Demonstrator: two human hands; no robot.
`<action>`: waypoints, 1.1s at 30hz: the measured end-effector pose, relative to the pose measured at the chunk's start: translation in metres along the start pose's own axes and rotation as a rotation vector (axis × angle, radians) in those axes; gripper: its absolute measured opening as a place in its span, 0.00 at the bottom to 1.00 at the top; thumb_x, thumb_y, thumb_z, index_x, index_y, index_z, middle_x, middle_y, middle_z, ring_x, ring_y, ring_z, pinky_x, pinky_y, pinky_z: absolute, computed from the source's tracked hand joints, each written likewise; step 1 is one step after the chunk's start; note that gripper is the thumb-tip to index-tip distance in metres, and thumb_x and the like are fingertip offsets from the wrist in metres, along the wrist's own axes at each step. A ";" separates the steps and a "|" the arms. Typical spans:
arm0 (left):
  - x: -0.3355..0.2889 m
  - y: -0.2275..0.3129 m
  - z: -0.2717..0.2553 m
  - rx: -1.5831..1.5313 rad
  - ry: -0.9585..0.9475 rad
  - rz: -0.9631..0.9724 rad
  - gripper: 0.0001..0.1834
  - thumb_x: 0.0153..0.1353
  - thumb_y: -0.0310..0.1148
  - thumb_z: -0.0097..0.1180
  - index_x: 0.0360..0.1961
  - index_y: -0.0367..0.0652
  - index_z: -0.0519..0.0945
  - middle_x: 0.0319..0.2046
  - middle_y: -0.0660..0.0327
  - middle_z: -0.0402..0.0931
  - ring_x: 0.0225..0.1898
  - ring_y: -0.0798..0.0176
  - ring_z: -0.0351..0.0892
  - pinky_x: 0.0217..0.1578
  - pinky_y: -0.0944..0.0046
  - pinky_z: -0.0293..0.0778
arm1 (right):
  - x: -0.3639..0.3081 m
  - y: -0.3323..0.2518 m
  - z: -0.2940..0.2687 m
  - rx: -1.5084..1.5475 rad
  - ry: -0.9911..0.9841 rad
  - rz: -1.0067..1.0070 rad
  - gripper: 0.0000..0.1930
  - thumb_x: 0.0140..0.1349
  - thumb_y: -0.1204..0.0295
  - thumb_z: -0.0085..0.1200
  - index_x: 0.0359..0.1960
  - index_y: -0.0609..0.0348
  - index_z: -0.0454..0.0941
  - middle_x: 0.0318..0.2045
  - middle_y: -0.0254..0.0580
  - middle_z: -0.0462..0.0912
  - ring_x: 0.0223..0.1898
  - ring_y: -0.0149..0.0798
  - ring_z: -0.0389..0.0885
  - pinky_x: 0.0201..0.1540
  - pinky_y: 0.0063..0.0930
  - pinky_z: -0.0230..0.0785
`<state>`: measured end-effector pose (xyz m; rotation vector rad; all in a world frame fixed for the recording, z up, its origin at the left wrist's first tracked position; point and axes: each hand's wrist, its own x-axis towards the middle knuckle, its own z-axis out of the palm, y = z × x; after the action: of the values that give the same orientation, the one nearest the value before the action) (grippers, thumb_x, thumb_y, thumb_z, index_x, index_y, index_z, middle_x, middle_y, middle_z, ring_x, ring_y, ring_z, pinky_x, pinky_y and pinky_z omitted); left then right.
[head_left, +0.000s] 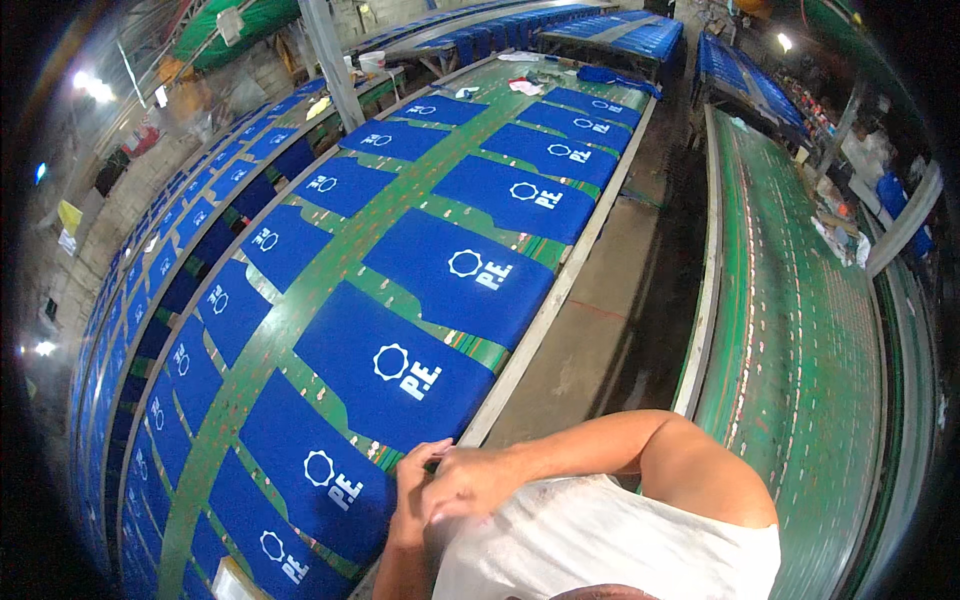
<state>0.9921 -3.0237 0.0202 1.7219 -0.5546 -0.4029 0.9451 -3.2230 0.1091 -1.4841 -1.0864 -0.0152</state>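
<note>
My left hand [412, 488] and my right hand [470, 482] meet close in front of my body, at the near edge of the long green table [330, 265]. The fingers of both are bent inward, and the right hand partly covers the left. Whatever lies between them, if anything, is too small and hidden to name. Nearest to them are a blue fabric panel [290, 450] and another blue panel [345, 350], lying flat on the table. Each bears a white ring-shaped emblem and white lettering.
More blue printed panels [440, 255] lie in two rows along the table. A second green table [790, 300] runs along my right, beyond a brown floor aisle [600, 290]. A metal post [330, 65] stands at the table's far left side. Rags [525, 87] lie at its far end.
</note>
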 end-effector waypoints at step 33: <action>0.358 0.057 0.319 0.019 0.226 -0.244 0.14 0.62 0.20 0.79 0.49 0.36 0.93 0.43 0.60 0.94 0.44 0.68 0.90 0.52 0.62 0.84 | -0.221 0.066 -0.521 -0.088 0.062 0.280 0.20 0.61 0.91 0.50 0.48 0.65 0.90 0.42 0.50 0.91 0.42 0.50 0.92 0.48 0.44 0.86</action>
<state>1.1050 -3.4927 0.0171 1.8312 -0.1859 -0.3692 1.1544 -3.7513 0.0686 -1.6931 -0.8302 0.0875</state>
